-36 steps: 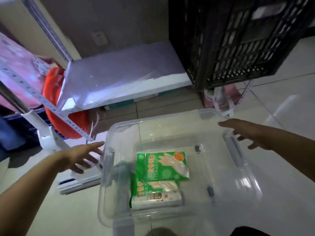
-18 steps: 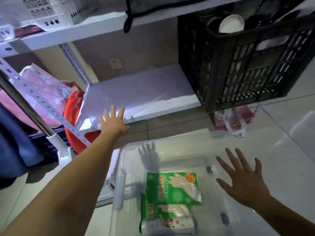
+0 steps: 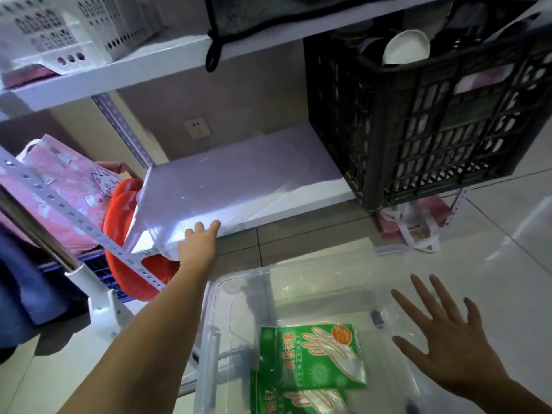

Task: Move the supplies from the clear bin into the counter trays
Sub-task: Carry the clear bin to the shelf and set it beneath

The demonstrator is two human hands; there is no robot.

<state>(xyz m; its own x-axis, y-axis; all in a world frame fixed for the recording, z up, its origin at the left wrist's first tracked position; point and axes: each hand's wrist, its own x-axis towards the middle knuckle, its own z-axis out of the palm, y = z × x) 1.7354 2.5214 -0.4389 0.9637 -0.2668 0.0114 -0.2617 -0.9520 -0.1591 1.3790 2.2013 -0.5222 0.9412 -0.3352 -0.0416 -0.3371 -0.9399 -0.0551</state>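
Observation:
A clear bin [image 3: 236, 279] stands on the tiled floor at the bottom of the view. Inside lie two green glove packets, one [image 3: 310, 357] overlapping the other [image 3: 298, 401]. My right hand [image 3: 448, 351] hovers over the bin's right side, fingers spread and holding nothing. My left hand [image 3: 197, 243] reaches to the low shelf, fingertips resting on the front edge of a translucent lid [image 3: 227, 186] lying there; its thumb is hidden.
A black slatted crate [image 3: 433, 121] with dishes sits on the low shelf at right. A white perforated basket [image 3: 68, 28] stands on the upper shelf. At left are a perforated metal upright [image 3: 74, 216], a red round object [image 3: 125, 204] and a pink bag [image 3: 59, 186].
The view tilted up from the bin toward the shelves. My left hand left the bin's side and reached the lid on the low shelf. My right hand lifted off the rim and spread open.

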